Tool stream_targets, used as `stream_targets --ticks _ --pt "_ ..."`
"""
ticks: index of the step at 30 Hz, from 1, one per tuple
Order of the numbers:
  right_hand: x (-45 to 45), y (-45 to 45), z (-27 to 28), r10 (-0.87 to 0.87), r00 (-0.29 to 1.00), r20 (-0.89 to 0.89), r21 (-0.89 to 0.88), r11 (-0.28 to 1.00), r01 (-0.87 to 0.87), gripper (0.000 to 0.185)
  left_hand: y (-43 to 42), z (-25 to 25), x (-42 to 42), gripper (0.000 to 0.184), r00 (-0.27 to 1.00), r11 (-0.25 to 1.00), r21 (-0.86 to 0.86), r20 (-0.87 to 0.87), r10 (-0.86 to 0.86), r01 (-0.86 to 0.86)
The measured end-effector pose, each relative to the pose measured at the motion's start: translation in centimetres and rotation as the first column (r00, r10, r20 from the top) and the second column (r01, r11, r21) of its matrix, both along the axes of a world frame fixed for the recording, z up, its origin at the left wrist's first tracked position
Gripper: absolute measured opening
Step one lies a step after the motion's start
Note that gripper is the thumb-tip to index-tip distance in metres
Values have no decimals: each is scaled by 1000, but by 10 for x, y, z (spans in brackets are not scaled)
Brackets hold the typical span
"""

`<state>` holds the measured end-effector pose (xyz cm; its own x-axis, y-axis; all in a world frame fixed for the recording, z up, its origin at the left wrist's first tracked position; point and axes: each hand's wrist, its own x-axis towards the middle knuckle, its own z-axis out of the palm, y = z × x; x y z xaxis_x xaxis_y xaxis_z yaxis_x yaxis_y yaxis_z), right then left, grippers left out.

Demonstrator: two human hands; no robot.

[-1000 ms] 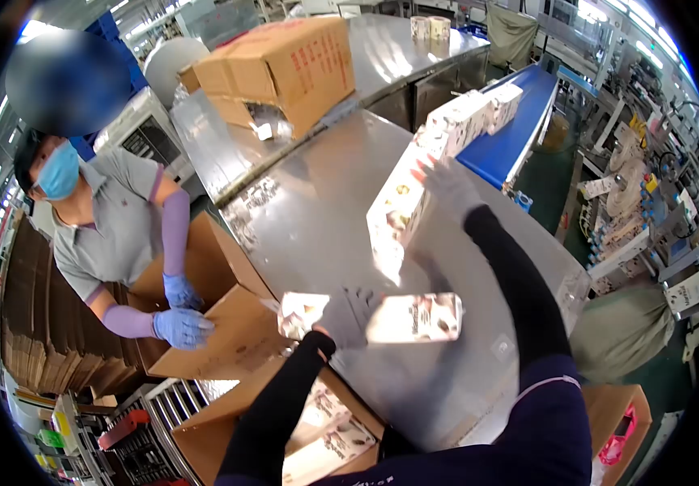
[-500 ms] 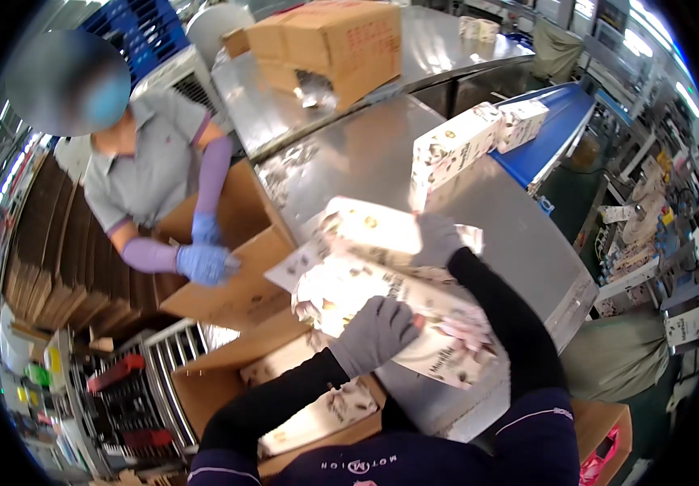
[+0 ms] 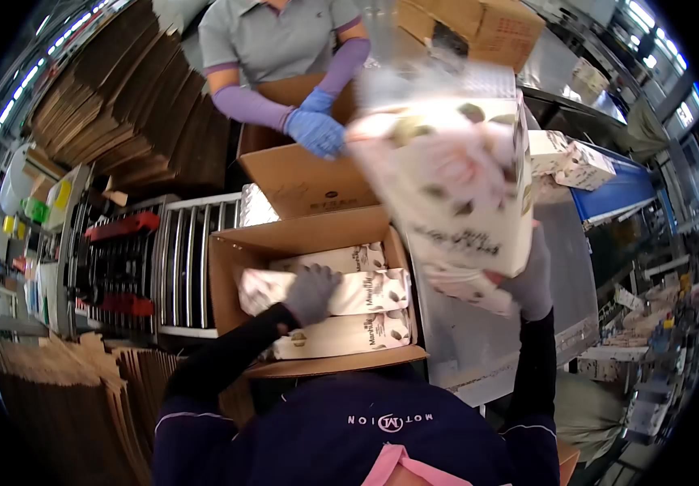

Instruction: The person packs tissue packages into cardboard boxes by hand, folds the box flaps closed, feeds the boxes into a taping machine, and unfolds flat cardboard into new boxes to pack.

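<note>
My left hand (image 3: 315, 293), in a grey glove, grips a white floral tissue pack (image 3: 370, 292) inside an open cardboard carton (image 3: 309, 230). More floral packs lie in rows beneath and beside it. At the right, my gloved right hand (image 3: 532, 279) holds a large floral tissue pack (image 3: 455, 182) by its lower end, raised close to the camera above the metal table. Its upper end is blurred. Another floral pack (image 3: 473, 288) shows partly behind that hand; whether the hand touches it I cannot tell.
A co-worker's blue-gloved hands (image 3: 315, 130) are at another open carton (image 3: 309, 180) ahead. Metal rollers (image 3: 196, 259) run left of my carton. Stacked flat cardboard (image 3: 123, 113) stands behind. Floral packs (image 3: 584, 168) sit by the blue conveyor (image 3: 621, 194) at the right.
My view has swung left and down. My left hand has moved from the packs on the table into the carton. My right hand has lifted a floral pack toward the camera.
</note>
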<state>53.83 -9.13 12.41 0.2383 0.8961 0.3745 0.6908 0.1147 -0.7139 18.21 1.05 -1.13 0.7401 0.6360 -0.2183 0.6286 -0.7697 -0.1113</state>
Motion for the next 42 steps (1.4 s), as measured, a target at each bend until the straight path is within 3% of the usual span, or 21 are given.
stream_targets --ticks 1,2,4,6,7,9,10,11,13,15,16,18,21,23,25,29,32,33,35,38,42 --pt "-29 9 9 136 991 -4 33 990 -135 72 -14 -30 7 58 987 1000 14 -161 24 -22" --pt "-53 26 0 305 940 149 75 945 -319 65 -13 -114 -10 52 990 990 -141 -137 -25 5" --pt "-104 63 -21 413 849 328 178 856 -485 61 -16 -153 -29 45 993 988 -96 3 -121 121" --pt "-147 100 -78 526 744 413 -208 849 -485 62 -34 -34 -30 44 991 991 -64 67 -116 121" --pt "-166 118 -122 590 635 499 -327 806 -493 62 -35 29 -28 45 999 970 -239 32 -43 49" --pt "-201 152 -179 685 509 521 -521 728 -446 66 -38 66 -62 45 896 948 -253 347 277 -194" --pt "-202 159 -200 698 534 477 -488 716 -500 68 -38 87 -72 45 808 872 27 392 440 -488" --pt "-200 161 -207 709 561 427 -454 705 -545 71 -35 101 -85 45 689 646 285 477 545 -708" --pt "-196 163 -203 760 498 418 -552 647 -526 77 -14 78 -140 33 326 331 -37 98 940 -943" --pt "-189 152 -186 770 534 349 -454 638 -622 72 0 35 -184 25 505 555 -92 315 804 -827" --pt "-187 146 -170 690 589 421 -328 721 -610 67 13 22 -203 22 572 665 -89 435 696 -741" --pt "-175 124 -155 489 776 399 -142 868 -475 58 34 23 -223 18 476 648 -243 505 720 -722" --pt "-158 86 -214 -94 989 114 -47 994 100 47 57 31 -253 20 533 684 -188 495 686 -705" --pt "-148 72 -339 -350 897 -271 -185 933 309 52 72 31 -284 21 554 705 -187 496 669 -684" --pt "-152 59 -363 -317 927 -199 -646 754 119 41 85 28 -318 22 564 707 -156 496 660 -690" --pt "-228 53 -199 -103 724 -682 -226 971 -75 47 92 42 -358 16 709 772 -5 393 586 -636" --pt "-317 72 -121 443 869 -221 -252 835 -490 66 91 10 -336 14 823 841 -4 202 531 -542" --pt "-351 80 -132 608 794 6 -283 763 -582 78 89 33 -309 25 872 863 -166 38 489 -477" --pt "-421 86 -153 711 501 494 -528 703 -477 100 96 -13 -300 50 854 839 -209 32 519 -502" --pt "-422 123 -163 769 570 289 -559 619 -552 117 128 -12 -301 66 859 797 -367 -9 512 -479" --pt "-426 96 -92 968 229 -104 -770 67 -634 105 135 -21 -314 75 908 821 -447 45 417 -355"
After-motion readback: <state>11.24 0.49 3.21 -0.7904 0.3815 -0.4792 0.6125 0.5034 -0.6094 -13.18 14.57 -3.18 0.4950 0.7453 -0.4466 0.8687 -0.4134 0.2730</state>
